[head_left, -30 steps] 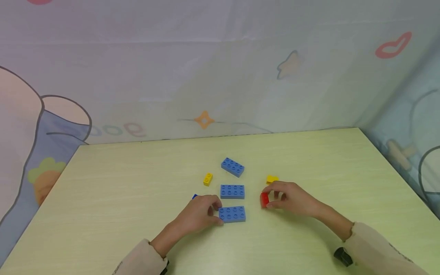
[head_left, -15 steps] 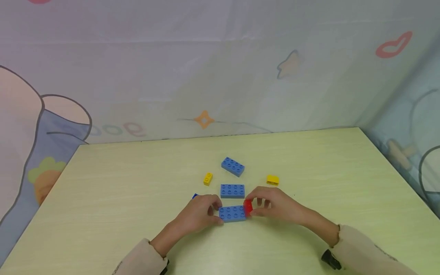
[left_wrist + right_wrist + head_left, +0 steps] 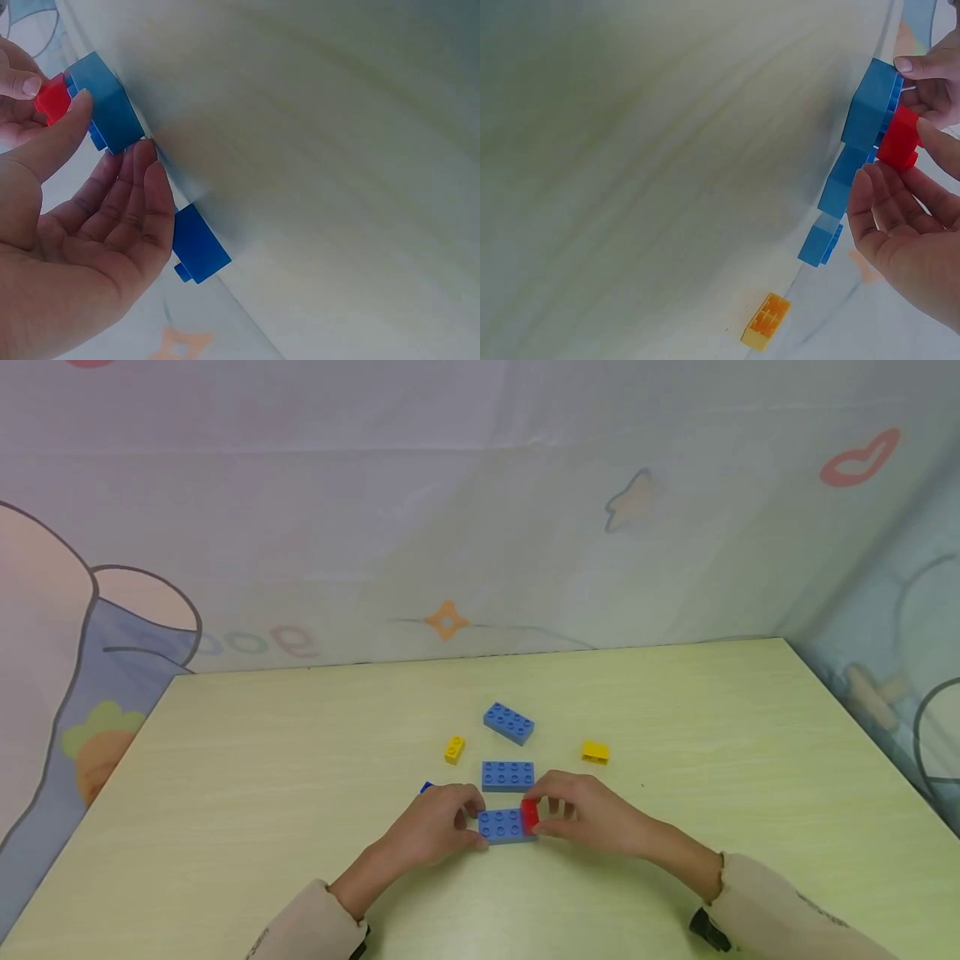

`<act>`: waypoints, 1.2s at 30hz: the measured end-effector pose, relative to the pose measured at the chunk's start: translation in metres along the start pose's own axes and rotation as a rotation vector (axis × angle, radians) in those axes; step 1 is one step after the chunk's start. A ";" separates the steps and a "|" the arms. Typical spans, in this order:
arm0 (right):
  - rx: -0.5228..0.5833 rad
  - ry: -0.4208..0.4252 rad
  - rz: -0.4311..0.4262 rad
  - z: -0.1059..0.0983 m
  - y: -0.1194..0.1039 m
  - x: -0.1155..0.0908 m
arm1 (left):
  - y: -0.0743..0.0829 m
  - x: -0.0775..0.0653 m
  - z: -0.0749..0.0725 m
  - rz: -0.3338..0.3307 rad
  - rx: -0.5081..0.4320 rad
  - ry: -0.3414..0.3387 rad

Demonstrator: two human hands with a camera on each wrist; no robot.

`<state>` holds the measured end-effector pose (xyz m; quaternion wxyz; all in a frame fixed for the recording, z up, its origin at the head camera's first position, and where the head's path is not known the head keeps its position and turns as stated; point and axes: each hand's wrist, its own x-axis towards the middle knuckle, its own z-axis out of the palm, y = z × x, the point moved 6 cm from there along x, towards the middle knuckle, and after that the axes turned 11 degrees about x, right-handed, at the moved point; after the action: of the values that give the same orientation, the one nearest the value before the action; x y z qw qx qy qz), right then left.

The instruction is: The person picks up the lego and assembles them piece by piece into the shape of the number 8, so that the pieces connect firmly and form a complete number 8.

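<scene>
Near the table's front, my left hand (image 3: pixel 435 827) holds the left end of a blue eight-stud toy brick (image 3: pixel 500 827) between thumb and fingers. My right hand (image 3: pixel 600 814) pinches a small red brick (image 3: pixel 529 817) over that brick's right end. In the right wrist view, the red brick (image 3: pixel 900 139) sits against the studded side of the blue brick (image 3: pixel 866 112); whether it is fully seated I cannot tell. Left-hand fingers hide part of the blue brick's end. A darker blue brick (image 3: pixel 427 787) peeks out behind the left hand, mostly covered.
Just behind the held bricks lies another blue brick (image 3: pixel 507 776), with a third, angled blue brick (image 3: pixel 508 723) farther back. A small yellow brick (image 3: pixel 454 750) is to their left. Another yellow brick (image 3: pixel 596 752) lies tipped on its side at right. A printed cloth backdrop (image 3: pixel 525 527) borders the table's far edge.
My right hand has carried the red brick leftward, from beside the front blue brick to above its right end. That uncovered the right yellow brick. The left hand has stayed put.
</scene>
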<state>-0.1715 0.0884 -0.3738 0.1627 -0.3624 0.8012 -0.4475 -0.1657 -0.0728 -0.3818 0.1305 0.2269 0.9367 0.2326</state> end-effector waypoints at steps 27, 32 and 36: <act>0.016 -0.003 -0.001 -0.001 0.003 0.004 | -0.001 0.001 0.002 -0.004 0.024 -0.002; 0.024 -0.005 0.001 -0.001 0.003 0.005 | 0.000 0.001 0.001 0.003 0.027 0.003; 0.026 -0.005 0.004 -0.001 0.002 0.005 | 0.000 0.001 0.001 0.004 0.027 0.005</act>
<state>-0.1759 0.0859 -0.3748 0.1703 -0.3596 0.7958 -0.4564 -0.1662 -0.0718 -0.3830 0.1249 0.2298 0.9396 0.2207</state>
